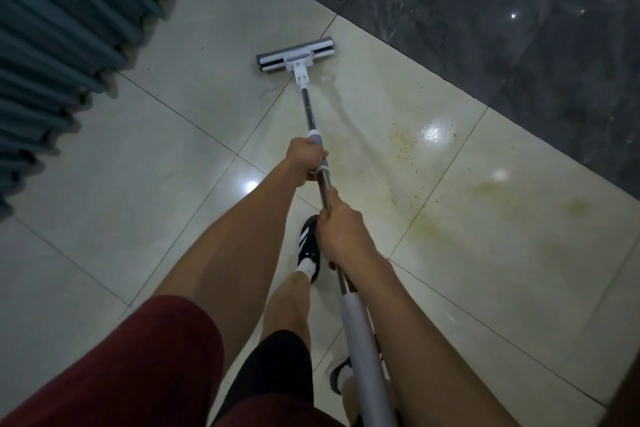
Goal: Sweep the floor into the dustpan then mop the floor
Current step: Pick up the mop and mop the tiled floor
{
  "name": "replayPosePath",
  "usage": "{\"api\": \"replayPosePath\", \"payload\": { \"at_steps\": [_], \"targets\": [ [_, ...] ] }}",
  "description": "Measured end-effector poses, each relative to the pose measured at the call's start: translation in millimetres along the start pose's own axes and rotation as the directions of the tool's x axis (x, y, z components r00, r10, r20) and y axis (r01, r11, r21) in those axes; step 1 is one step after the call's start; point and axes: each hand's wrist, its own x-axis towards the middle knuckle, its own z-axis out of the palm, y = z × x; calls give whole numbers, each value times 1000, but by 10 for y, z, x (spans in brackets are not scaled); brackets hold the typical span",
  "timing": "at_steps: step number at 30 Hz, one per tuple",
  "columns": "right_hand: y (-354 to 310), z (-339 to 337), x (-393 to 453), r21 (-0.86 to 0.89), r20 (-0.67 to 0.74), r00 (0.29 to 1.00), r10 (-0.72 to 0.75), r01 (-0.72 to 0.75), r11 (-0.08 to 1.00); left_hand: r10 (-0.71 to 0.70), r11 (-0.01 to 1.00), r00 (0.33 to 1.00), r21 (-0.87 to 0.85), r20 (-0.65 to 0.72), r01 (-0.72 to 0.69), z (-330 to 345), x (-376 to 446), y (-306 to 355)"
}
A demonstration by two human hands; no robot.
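A sponge mop with a grey and white head (295, 55) rests flat on the pale tiled floor (138, 184), far ahead of me. Its metal pole (309, 111) slants back toward my body and ends in a white grip (360, 340). My left hand (304, 159) is closed around the grey sleeve on the pole. Lower down the pole, my right hand (341, 232) grips the bare metal. Yellow-brown stains and specks (408, 149) mark the wet tiles to the right of the pole.
Teal pleated curtains (59, 28) hang along the left. A dark marble strip (485, 10) borders the pale tiles at the top right. My foot in a black shoe (308, 246) stands under the pole, and the other foot (341, 374) is near the bottom.
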Motion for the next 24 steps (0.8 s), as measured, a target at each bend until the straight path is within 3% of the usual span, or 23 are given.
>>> {"api": "replayPosePath", "payload": {
  "at_steps": [11,24],
  "targets": [
    [1400,60,-1221,-20,58,997,-48,50,999,-19,997,1000,-70,-10,18,745,-1136,-1292],
    [1915,827,-2056,34,72,997,30,-32,999,-43,998,997,-32,59,45,631,-1795,-2310]
  ]
}}
